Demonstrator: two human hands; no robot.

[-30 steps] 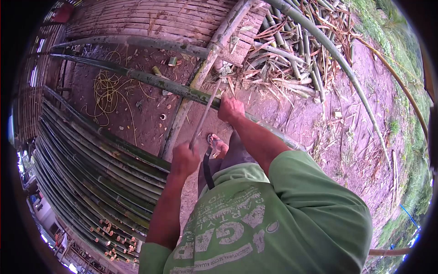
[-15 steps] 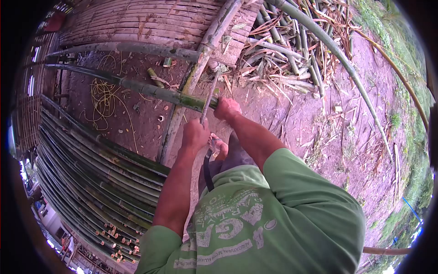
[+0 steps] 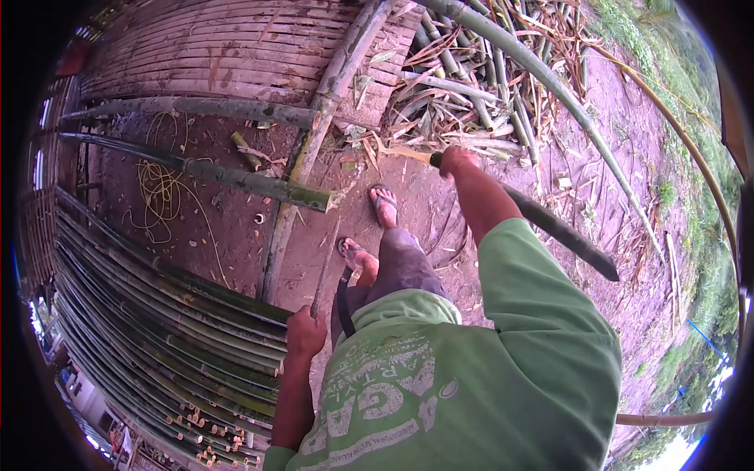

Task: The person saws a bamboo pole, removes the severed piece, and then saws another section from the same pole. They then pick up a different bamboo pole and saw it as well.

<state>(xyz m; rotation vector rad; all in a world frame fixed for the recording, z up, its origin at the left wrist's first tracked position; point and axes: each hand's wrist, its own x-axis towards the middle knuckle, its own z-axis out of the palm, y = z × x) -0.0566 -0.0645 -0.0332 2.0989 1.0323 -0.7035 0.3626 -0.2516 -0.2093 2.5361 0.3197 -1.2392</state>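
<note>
My left hand (image 3: 306, 331) is closed, low beside my left thigh, around the grip of a tool with a long thin blade (image 3: 326, 271). The blade is seen nearly edge-on and points up toward the bamboo pole (image 3: 271, 187). That pole lies level from the left, and its pale, freshly cut end crosses a slanted bamboo rail. Out to the right, my right hand (image 3: 458, 161) is wrapped round a cut-off piece of bamboo (image 3: 561, 229). The piece runs beneath my forearm to a dark lower end. A pale strip shows beyond its near green end.
A stack of long green bamboo poles (image 3: 173, 314) fills the lower left. Yellow cord (image 3: 161, 206) lies coiled on the dirt. Bamboo offcuts (image 3: 471, 94) are heaped ahead under an arched pole (image 3: 577, 106). A slatted bamboo platform (image 3: 204, 51) stands at the upper left.
The bamboo has parted: my right hand has carried the cut-off piece away to the right. My left hand has dropped back and left with the blade, clear of the pole.
</note>
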